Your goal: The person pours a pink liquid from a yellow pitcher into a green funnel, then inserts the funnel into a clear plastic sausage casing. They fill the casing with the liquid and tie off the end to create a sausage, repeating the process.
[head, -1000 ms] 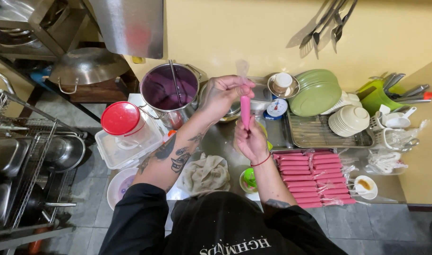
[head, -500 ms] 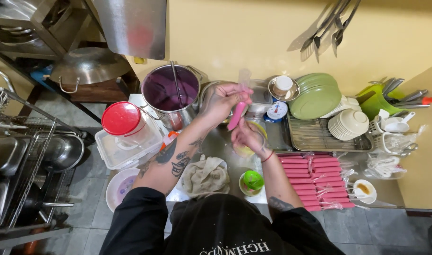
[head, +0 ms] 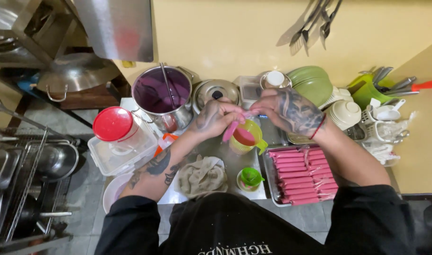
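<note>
Pink filled tube [head: 230, 131] at frame centre, slanting down over a yellow-green jug [head: 245, 137], pinched at its top end between left hand [head: 215, 118] and right hand [head: 287, 109], both closed on it. Tray of finished pink tubes [head: 301, 173] lower right; steel pot of purple liquid [head: 161, 94] upper left of the hands.

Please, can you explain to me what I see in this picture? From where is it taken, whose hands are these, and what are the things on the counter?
The camera sits on a person's head and looks down, so both arms belong to that person; there is no machine. The left hand and the right hand together pinch a thin pink filled plastic tube above a yellow-green plastic jug holding pink liquid. On the counter stand a steel pot of purple liquid, a clear plastic jar with a red lid, a crumpled beige cloth, a small green cup and a metal tray of finished pink tubes. Green plates and white bowls stand behind.
</note>
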